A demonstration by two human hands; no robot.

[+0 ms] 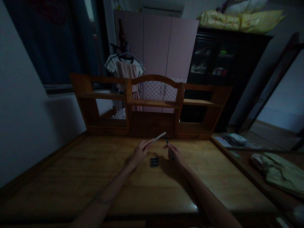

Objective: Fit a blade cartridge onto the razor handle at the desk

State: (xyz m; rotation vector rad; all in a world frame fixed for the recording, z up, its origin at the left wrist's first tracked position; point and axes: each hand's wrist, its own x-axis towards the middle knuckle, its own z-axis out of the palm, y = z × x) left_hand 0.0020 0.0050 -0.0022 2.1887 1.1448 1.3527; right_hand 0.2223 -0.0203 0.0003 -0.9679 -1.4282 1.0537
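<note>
My left hand [139,153] is closed on one end of a thin, pale, slightly curved strip [158,137], which points up and to the right above the desk. In my right hand [176,154] is a slim dark pen-like tool [171,155], its narrow tip up and close to the strip's free end; the light is too dim to tell its kind. Strip and tool look apart. Several short dark pieces, perhaps batteries [154,162], lie side by side on the wooden desk [133,196], between and below my hands.
A wooden shelf unit [153,103] rises along the desk's back edge. To the left is a white wall [21,104]. At the right, beyond the raised wooden edge, lie a pale green cloth bag [280,171] and papers [223,141]. Behind stand pink wardrobes [156,44].
</note>
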